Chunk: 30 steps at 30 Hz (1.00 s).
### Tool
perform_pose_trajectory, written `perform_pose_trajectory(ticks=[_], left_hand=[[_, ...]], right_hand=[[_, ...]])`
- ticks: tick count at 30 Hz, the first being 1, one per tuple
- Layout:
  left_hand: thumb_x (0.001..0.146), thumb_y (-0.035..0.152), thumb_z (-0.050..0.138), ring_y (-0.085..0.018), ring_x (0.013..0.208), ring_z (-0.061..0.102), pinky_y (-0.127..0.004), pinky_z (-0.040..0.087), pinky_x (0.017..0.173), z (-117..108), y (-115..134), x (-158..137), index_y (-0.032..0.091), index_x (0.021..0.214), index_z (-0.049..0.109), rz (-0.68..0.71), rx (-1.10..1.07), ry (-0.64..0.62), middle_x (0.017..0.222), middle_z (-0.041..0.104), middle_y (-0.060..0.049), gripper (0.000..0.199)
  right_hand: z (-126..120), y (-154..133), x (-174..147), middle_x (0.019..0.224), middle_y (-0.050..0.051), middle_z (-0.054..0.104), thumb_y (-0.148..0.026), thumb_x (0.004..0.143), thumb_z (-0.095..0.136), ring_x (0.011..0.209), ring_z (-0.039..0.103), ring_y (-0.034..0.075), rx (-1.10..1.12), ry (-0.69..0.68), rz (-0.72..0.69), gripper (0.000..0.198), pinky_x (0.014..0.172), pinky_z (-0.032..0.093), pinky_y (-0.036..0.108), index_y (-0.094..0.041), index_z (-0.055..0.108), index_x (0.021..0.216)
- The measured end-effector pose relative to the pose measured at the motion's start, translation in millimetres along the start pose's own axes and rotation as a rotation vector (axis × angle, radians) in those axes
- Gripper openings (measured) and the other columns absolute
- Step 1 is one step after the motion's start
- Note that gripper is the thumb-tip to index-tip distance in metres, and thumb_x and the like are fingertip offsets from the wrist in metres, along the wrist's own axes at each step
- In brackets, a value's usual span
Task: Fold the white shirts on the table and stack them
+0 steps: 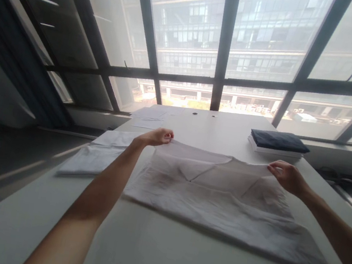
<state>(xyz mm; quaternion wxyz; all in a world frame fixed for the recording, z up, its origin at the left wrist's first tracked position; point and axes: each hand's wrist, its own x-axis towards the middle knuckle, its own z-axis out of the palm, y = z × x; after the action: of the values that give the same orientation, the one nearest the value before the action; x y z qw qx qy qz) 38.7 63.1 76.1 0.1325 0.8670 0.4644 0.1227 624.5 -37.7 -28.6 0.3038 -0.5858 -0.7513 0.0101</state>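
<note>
A thin white garment (205,200), sheer and wrinkled, lies across the table in front of me with its far edge lifted. My left hand (158,137) pinches the left end of that raised edge. At the opposite end, my right hand (285,175) grips the edge between thumb and fingers. The cloth is stretched between the two hands, and a V-shaped seam shows through it. Its near edge rests on the tabletop. The exact kind of garment I cannot make out.
Folded white cloth (90,158) lies at the table's left edge. Sheets of paper (149,116) are behind it. A dark folded cloth (279,140) sits on a white stack at the far right. The white table (150,245) reaches toward large windows (193,27). A dark curtain (18,42) hangs left.
</note>
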Motion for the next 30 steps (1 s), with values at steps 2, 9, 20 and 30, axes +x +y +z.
perform_pose_trajectory(ticks=[2, 9, 20, 30], left_hand=[[0.089, 0.034, 0.056, -0.024, 0.095, 0.071, -0.033, 0.055, 0.087, -2, -5, 18, 0.018, 0.109, 0.071, -0.041, 0.066, 0.05, 0.099, 0.075, -0.007, 0.03], [0.088, 0.011, 0.055, -0.03, 0.128, 0.06, -0.044, 0.045, 0.112, 45, 12, 33, 0.014, 0.135, 0.064, -0.039, 0.214, 0.28, 0.137, 0.064, -0.015, 0.048], [0.099, 0.032, 0.065, -0.027, 0.129, 0.063, -0.04, 0.048, 0.11, 99, 31, -12, 0.025, 0.131, 0.072, 0.33, -0.095, -0.176, 0.144, 0.065, -0.008, 0.033], [0.104, 0.022, 0.054, -0.026, 0.131, 0.063, -0.037, 0.052, 0.109, 107, 52, -41, 0.023, 0.131, 0.07, 0.383, 0.075, 0.016, 0.141, 0.067, -0.007, 0.031]], right_hand=[[2, 3, 21, 0.098, 0.013, 0.079, -0.054, 0.095, 0.051, 0.092, 0.073, 0.034, -0.021, -0.003, 0.056, 0.041, 0.084, 0.056, 0.044, -0.022, 0.076, 0.089], [32, 2, 57, 0.098, 0.012, 0.08, -0.041, 0.093, 0.054, 0.096, 0.074, 0.031, -0.178, -0.141, 0.244, 0.032, 0.074, 0.051, 0.033, -0.022, 0.079, 0.095], [59, 12, 55, 0.097, 0.015, 0.081, -0.038, 0.092, 0.055, 0.088, 0.074, 0.031, -0.196, -0.127, 0.259, 0.033, 0.069, 0.05, 0.033, -0.019, 0.081, 0.098], [66, 16, 54, 0.102, 0.013, 0.08, -0.034, 0.092, 0.058, 0.097, 0.073, 0.03, -0.208, -0.139, 0.254, 0.028, 0.076, 0.048, 0.032, -0.02, 0.082, 0.1]])
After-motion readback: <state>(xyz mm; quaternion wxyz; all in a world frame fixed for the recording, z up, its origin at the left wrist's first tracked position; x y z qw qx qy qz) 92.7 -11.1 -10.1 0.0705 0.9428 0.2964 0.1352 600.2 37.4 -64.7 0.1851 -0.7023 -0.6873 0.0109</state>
